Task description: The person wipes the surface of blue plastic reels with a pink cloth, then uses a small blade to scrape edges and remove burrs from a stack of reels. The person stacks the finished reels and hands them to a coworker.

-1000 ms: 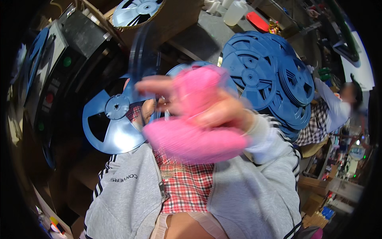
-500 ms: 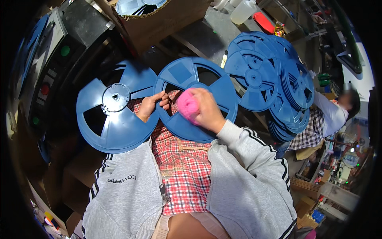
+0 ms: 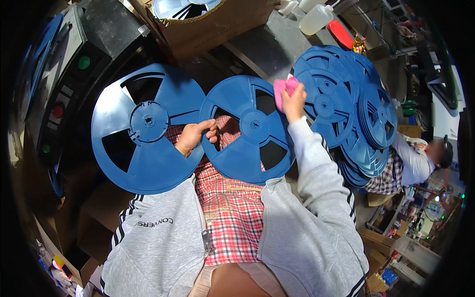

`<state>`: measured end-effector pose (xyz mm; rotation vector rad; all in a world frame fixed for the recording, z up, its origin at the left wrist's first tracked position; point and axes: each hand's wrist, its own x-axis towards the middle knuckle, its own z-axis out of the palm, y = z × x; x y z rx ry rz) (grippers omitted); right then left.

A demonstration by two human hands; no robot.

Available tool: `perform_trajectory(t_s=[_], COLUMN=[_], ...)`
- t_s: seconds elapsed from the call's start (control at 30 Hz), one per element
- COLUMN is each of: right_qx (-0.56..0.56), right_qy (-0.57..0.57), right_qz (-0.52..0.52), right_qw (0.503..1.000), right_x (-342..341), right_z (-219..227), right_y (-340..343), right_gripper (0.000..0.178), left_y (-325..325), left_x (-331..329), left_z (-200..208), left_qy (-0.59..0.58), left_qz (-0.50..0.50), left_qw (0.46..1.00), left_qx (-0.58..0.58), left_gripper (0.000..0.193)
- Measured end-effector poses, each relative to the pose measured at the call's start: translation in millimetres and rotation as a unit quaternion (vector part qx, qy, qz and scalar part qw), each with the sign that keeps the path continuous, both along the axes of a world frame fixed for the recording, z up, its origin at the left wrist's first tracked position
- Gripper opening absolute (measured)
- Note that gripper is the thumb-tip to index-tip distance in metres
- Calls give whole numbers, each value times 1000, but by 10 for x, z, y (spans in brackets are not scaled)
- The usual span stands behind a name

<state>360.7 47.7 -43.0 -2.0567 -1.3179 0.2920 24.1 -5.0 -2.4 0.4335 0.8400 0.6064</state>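
Observation:
Two large blue plastic reels are side by side in front of me. The left reel (image 3: 148, 171) has a round toothed hub, and my left hand (image 3: 195, 136) comes out through one of its openings. That hand's fingers are closed at the left rim of the middle reel (image 3: 237, 153); whether they also touch the left reel I cannot tell. My right hand (image 3: 294, 101) is closed round a pink cloth (image 3: 280, 95), at the upper right rim of the middle reel. Part of the cloth is hidden under the fingers.
Several more blue reels (image 3: 329, 126) lie in overlapping stacks to the right. At the back stand a cardboard box (image 3: 217, 32) holding reels, a pale plastic bottle (image 3: 316, 20) and a red object (image 3: 340, 34). A dark machine (image 3: 69, 74) with buttons is at the left. Another person (image 3: 413, 158) is at the far right.
My right hand has moved the pink cloth from the middle reel's face to the right and up, to its rim, uncovering the hub. My left hand stays at the rim. The left reel has tilted slightly.

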Motion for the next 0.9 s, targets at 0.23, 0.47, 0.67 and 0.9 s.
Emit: perform_trajectory(t_s=[0.23,0.47,0.67,0.9], right_qx=[104,108,45,54], right_qy=[72,-5,63,49], right_qz=[473,392,293,536], right_qw=[872,914,953,841], right_x=[-1403,-1064,-1117,-1675], right_z=[469,516,670,721], right_y=[-62,-432,-183,-240], right_gripper=[45,49,39,51], left_y=[-69,-25,16,47], left_x=[-76,-18,49,-77], left_z=[-29,-46,42,-227], left_qy=[15,-9,-38,-109], left_qz=[44,68,104,191], left_qw=[999,998,992,969], left_qx=[-10,-16,-62,-108], left_gripper=[19,53,65,45])
